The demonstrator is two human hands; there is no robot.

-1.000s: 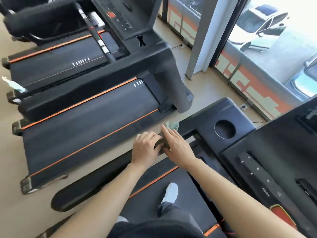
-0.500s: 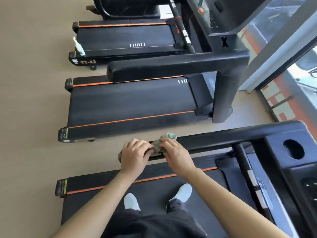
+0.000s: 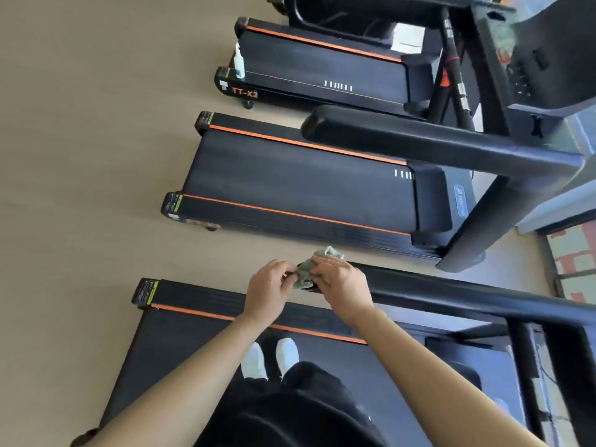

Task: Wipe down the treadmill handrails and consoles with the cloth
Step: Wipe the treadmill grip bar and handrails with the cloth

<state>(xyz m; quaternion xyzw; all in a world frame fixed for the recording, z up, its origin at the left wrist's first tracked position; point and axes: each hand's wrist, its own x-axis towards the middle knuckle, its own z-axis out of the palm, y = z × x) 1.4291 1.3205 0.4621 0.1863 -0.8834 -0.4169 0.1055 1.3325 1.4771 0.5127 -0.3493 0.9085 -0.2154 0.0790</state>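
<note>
Your right hand [image 3: 343, 287] grips the bunched cloth [image 3: 308, 269] and holds it over the free end of the handrail [image 3: 451, 296]. Your left hand [image 3: 269, 287] pinches its other edge, probably to wrap the tip.

Bright daylight from right; soft blur, wide-angle warping.

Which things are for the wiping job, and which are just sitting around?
For the job:
crumpled green cloth, pinched by the left hand and right hand; long black padded handrail under it.

Just sitting around:
small pale spray bottle standing on the far treadmill's back corner; black running belt with orange stripes next door.
</note>
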